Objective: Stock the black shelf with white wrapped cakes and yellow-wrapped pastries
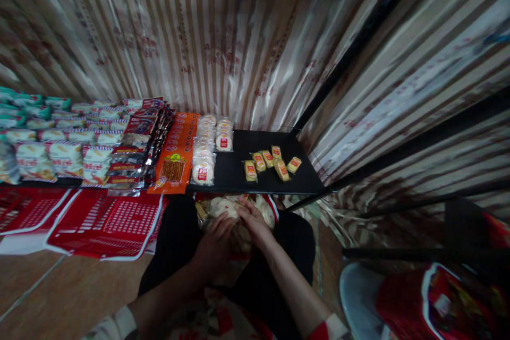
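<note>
Between my knees, below the shelf's front edge, both hands are down in a red basket [274,209] of clear-wrapped snacks. My left hand [218,232] has its fingers curled over a white rice cracker packet [221,206]. Close beside it, my right hand [253,217] is bent around the same white packets, its fingertips partly hidden. More white rice cracker packets [204,167] stand in two rows on the black shelf [223,172], one row longer than the other. Several small yellow wrapped cakes [268,158] lie loose on the shelf's right part.
Left along the shelf are an orange snack bag [175,141], dark red packets [139,130], white snack bags [66,156] and green ones [26,100]. Red baskets [107,223] sit below. A black rack post [342,69] and a filled red basket [402,297] are at right.
</note>
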Available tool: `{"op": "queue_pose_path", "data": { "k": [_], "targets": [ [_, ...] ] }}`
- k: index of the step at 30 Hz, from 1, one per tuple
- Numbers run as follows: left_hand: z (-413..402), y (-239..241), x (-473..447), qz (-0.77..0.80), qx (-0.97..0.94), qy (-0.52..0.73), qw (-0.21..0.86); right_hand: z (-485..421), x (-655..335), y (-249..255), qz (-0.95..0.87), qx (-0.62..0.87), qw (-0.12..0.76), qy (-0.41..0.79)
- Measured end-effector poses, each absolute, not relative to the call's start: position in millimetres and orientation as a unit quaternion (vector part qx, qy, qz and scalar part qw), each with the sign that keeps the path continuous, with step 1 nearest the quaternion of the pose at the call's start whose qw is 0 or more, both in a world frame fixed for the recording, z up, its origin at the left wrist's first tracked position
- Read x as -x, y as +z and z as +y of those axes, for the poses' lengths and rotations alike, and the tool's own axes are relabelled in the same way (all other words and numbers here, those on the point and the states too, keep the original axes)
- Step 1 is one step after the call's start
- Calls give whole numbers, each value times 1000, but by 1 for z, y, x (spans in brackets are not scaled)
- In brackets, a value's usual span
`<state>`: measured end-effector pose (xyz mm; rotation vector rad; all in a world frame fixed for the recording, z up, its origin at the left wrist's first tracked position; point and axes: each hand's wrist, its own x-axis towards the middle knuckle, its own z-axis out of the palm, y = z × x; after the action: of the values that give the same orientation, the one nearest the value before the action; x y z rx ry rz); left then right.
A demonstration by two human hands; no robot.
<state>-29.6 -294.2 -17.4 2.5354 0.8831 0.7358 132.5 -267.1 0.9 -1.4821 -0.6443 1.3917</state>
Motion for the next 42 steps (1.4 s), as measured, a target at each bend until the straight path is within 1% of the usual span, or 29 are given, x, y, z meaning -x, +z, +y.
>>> {"op": "queue_pose_path", "data": {
  "k": [4,6,8,11,14,20,25,28,31,37,42],
  "targets": [
    [-281,13,26,329,-863,322,209,-267,-142,19,-349,615,456,540],
    [-270,28,23,361,-829,355,240,-266,-145,27,-404,615,464,493],
    [-257,39,19,401,-785,383,278,-264,-148,34,-431,602,478,473],
    [-235,50,13,448,-733,395,326,-259,-150,39,-420,583,477,507],
    [-215,55,6,453,-725,382,351,-253,-152,39,-374,577,488,537],
    [-203,51,3,524,-693,383,314,-242,-161,35,-293,592,536,527],
    [-218,46,-3,525,-713,364,289,-230,-160,34,-218,581,566,543],
    [-222,46,-13,504,-748,343,262,-215,-156,32,-211,567,582,542],
    [-217,46,-27,499,-759,327,261,-193,-154,29,-242,570,584,524],
    [-182,34,-52,532,-723,330,292,-139,-154,33,-326,637,548,434],
    [-146,20,-65,580,-662,346,324,-102,-151,34,-407,724,451,328]
  ]
}}
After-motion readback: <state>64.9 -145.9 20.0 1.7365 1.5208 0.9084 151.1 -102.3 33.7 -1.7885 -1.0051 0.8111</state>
